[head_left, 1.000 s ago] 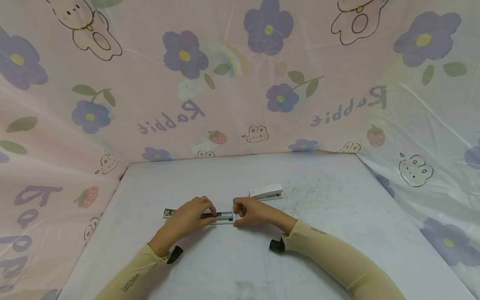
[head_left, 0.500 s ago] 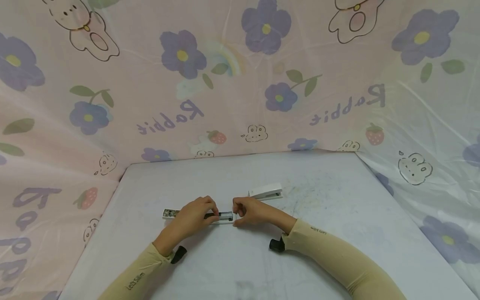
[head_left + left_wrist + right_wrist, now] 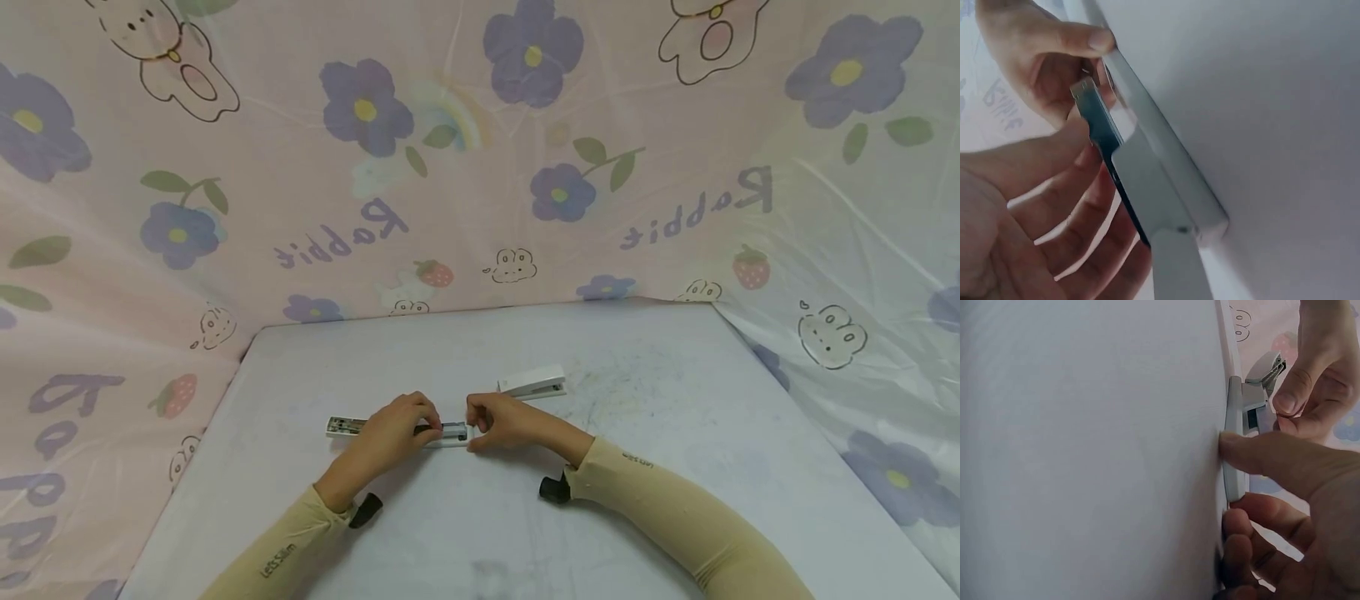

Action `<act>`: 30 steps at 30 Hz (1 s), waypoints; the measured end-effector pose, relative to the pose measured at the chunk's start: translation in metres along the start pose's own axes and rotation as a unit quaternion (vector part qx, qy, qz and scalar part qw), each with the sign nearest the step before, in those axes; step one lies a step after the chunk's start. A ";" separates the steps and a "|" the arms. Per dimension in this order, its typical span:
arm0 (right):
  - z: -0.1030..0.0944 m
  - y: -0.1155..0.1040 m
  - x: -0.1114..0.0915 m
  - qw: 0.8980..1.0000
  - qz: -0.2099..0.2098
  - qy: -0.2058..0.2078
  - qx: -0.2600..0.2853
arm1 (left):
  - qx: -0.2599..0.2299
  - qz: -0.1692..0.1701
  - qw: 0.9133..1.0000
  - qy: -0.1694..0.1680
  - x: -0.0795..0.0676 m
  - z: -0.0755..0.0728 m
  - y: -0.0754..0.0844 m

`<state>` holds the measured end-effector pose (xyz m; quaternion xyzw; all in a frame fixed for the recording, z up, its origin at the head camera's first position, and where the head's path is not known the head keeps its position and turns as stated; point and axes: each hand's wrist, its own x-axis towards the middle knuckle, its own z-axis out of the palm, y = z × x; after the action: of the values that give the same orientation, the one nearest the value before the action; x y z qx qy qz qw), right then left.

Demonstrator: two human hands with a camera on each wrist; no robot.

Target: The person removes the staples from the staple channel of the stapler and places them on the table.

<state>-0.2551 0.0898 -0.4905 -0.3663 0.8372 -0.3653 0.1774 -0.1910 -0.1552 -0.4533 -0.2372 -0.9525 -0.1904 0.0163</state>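
Note:
A white stapler [image 3: 447, 443] lies lengthwise on the table, its top cover [image 3: 347, 427] swung back to the left and its inside showing. My left hand [image 3: 388, 435] reaches over its middle. In the left wrist view, the thumb and fingers pinch the dark metal staple magazine [image 3: 1100, 119], which stands raised at a slant from the white base [image 3: 1163, 134]. At the right end of the base, my right hand [image 3: 508, 423] grips with thumb and fingers. The right wrist view has that thumb pressed against the base [image 3: 1234, 409]. Part of the magazine is hidden by the left fingers.
A second white stapler [image 3: 532, 383] sits just behind my right hand. Black wrist cameras stick out under both sleeves, the left one [image 3: 366, 511] and the right one [image 3: 555, 490]. A printed cloth [image 3: 465, 192] hangs along the back and sides of the white table [image 3: 637, 533].
My left hand has shifted slightly to the right along the stapler, uncovering more of the swung-back cover. The right hand stays in place on the base.

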 end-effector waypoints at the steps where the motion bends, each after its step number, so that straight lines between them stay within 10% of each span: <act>1: 0.000 0.000 0.000 1.000 0.001 0.000 0.000 | -0.008 -0.008 1.000 0.003 0.000 0.000 0.001; 12: -0.001 0.001 0.000 1.000 0.004 0.001 0.007 | -0.031 -0.074 0.997 0.022 0.001 0.007 0.002; 30: 0.000 0.001 0.000 1.000 0.009 0.003 0.005 | -0.025 -0.087 0.995 0.050 0.002 0.007 0.006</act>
<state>-0.2553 0.0900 -0.4915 -0.3571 0.8391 -0.3687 0.1800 -0.1901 -0.1471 -0.4572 -0.1439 -0.9625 -0.2262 0.0418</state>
